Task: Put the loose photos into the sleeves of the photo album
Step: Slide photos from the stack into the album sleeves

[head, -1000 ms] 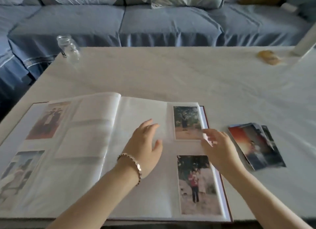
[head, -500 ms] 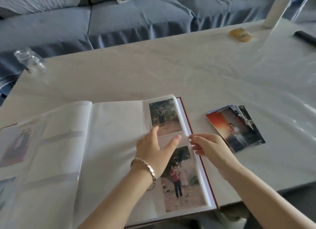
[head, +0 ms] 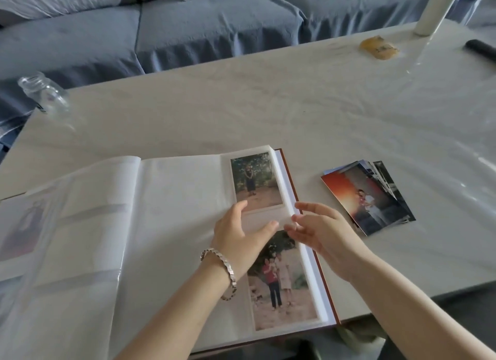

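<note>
At the far left a jar [head: 43, 93] is standing near the table [head: 268, 112] edge, well apart from the album [head: 182, 193]. The album is lying open in front of you, its left pages arching up with prints showing dimly through the sleeves (too blurred to make out). Your left hand [head: 241, 236], a bracelet [head: 224, 272] on its wrist, is resting on the right-hand page. Its fingers [head: 239, 207] are lying loosely spread, pinching nothing. One fingertip is touching the lower edge of the upper photo [head: 255, 182], and the thumb is pointing across the strip between that one and the lower photo [head: 284, 292]. Both are sitting in the outer column of sleeves, one above the other. Your right hand [head: 324, 233] is hovering just beside the left, over the page's outer edge. Its fingers [head: 308, 208] are gently curved and parted, gripping nothing I can see; whether they are touching the page I cannot tell. Farther right the loose photos [head: 370, 196] are lying in a fanned stack on the table, near the album but apart from it, a reddish print on top. In the far right corner a yellow lump [head: 378, 48] is lying near a white post [head: 432, 10].
</note>
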Action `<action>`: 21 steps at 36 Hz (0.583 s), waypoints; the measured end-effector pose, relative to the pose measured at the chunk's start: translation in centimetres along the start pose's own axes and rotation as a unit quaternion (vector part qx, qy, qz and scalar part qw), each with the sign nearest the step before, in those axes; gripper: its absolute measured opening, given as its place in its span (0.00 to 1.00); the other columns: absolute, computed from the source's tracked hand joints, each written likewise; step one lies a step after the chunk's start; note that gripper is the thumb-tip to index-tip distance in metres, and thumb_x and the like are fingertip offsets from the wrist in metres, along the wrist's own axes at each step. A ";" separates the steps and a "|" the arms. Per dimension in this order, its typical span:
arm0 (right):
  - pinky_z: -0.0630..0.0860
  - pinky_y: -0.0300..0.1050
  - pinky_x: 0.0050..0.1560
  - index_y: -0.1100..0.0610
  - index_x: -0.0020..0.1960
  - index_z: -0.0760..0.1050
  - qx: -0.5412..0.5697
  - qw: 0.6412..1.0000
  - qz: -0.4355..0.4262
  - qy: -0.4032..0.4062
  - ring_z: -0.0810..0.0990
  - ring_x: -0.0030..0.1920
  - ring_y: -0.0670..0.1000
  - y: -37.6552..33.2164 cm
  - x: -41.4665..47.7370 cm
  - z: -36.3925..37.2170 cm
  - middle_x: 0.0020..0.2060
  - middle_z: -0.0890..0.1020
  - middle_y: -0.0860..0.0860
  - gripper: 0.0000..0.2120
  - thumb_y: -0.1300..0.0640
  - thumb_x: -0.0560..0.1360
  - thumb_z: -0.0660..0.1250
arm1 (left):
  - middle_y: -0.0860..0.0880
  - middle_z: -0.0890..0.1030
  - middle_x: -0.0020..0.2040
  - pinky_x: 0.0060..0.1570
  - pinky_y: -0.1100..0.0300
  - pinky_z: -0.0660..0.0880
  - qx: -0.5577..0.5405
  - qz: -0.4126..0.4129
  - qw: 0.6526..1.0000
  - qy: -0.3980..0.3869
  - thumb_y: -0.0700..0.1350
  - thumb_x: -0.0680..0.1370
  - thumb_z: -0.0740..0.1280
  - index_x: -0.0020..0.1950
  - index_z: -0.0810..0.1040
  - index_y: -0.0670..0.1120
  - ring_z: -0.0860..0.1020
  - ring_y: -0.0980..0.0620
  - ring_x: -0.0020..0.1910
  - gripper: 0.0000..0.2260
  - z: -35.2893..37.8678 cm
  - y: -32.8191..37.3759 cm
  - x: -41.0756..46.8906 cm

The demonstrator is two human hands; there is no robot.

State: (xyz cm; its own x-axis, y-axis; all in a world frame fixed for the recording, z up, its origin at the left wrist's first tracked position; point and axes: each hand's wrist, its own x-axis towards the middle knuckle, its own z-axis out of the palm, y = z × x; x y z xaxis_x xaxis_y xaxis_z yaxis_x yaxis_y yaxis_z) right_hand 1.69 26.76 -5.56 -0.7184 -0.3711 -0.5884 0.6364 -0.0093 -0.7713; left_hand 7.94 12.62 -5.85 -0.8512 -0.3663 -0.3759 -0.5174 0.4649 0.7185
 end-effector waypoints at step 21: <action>0.69 0.30 0.59 0.29 0.65 0.61 -0.408 0.854 -0.251 -0.206 0.69 0.60 0.32 1.1 -5.4 2.0 0.61 0.67 0.26 0.20 0.46 0.76 0.60 | 0.48 0.84 0.41 0.35 0.62 0.76 -0.284 -0.047 0.957 0.032 0.51 0.65 0.75 0.47 0.82 0.45 0.82 0.53 0.40 0.15 -4.4 -0.4 -1.4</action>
State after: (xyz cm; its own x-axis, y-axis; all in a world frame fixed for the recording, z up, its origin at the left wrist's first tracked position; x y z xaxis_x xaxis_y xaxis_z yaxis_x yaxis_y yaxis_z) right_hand 6.86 26.89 -2.72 -0.5757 -0.8074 -0.1291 -0.2493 0.3237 -0.9127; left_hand 9.67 9.40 -3.02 -0.7872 -0.4415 -0.4307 -0.4444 -0.0781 0.8924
